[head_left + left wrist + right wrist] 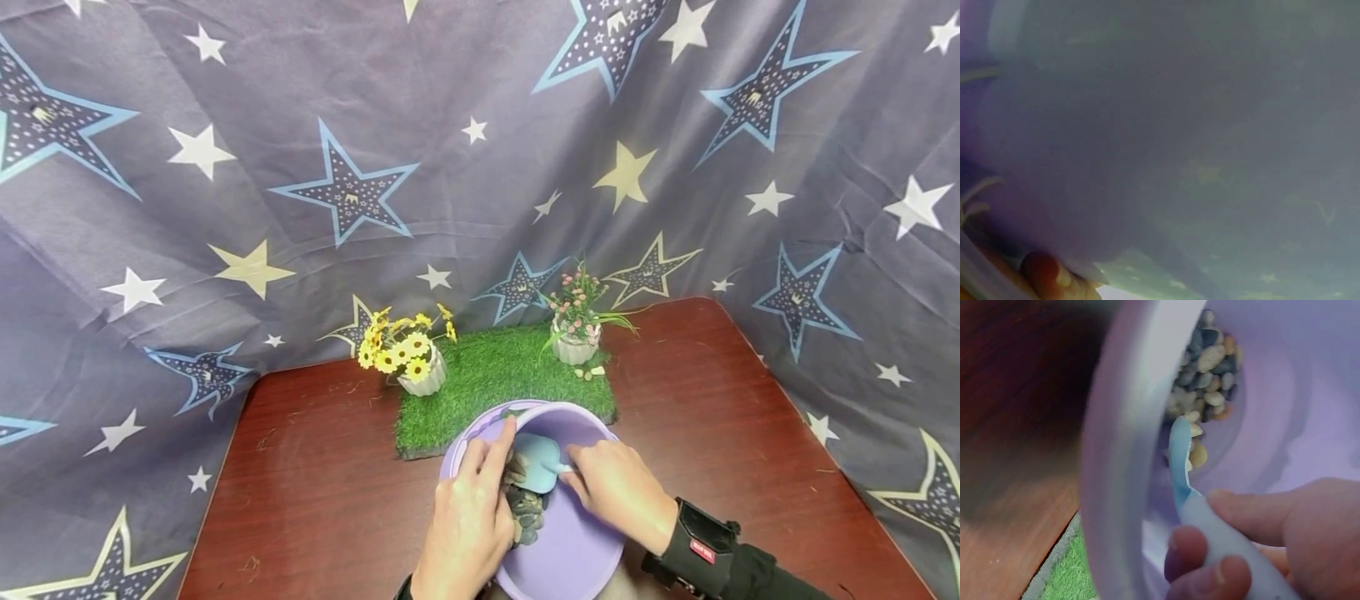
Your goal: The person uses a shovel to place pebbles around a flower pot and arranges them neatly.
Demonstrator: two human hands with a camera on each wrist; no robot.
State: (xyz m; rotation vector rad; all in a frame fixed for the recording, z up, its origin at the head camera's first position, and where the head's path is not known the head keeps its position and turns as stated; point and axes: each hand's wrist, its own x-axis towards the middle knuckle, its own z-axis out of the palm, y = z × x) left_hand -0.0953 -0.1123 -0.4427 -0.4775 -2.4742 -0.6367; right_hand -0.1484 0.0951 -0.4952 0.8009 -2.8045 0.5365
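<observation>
A tilted lilac bucket (570, 542) opens toward me, with grey, white and brown pebbles (1207, 375) gathered against its inner wall. My left hand (468, 517) grips the bucket's left side at the rim; in the left wrist view only a fingertip (1047, 275) shows beside the blurred purple wall. From the right, my right hand (626, 487) reaches inside and holds a small light-blue shovel (540, 462) by its handle. Thumb and fingers wrap that handle in the right wrist view, while the blade (1180, 450) stands edge-on beside the pebbles. Part of the pile is hidden behind my left hand.
Behind the bucket lies a green artificial turf mat (487, 367) on a reddish-brown table (322, 483). A white pot with yellow flowers (423, 371) stands left, another with pink flowers (576, 343) right, with a few small stones (588, 373) beside it. A star-patterned curtain (450, 167) surrounds the table.
</observation>
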